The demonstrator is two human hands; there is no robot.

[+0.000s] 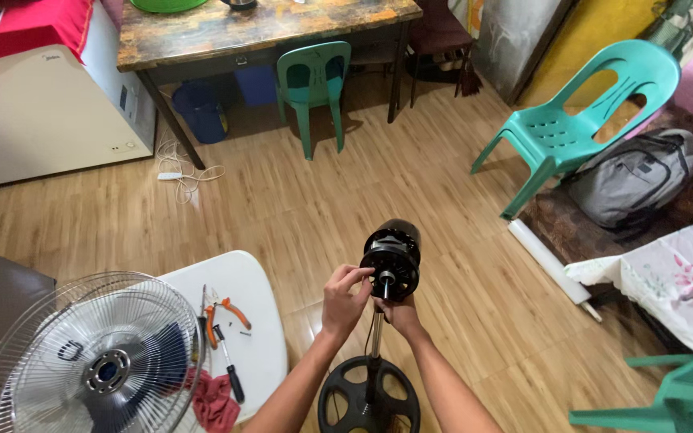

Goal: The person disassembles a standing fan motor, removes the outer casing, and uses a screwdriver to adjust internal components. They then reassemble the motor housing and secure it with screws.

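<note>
A black fan motor head point(392, 255) stands on a chrome pole point(375, 337) above a round black base point(368, 398). My left hand point(344, 299) pinches the motor's front face by the shaft. Just below the motor, my right hand point(400, 314) is closed around the top of the pole. Both forearms rise from the bottom edge. At the lower left a wire fan guard with blue blades point(94, 362) lies partly on a white table point(254, 297).
Orange-handled pliers point(224, 310), a black screwdriver point(230, 371) and a red rag point(214, 401) lie on the white table. Teal chairs point(583, 120) point(313, 84), a wooden table point(250, 36), a white chest appliance point(38, 112) and a grey backpack point(634, 180) ring the wood floor.
</note>
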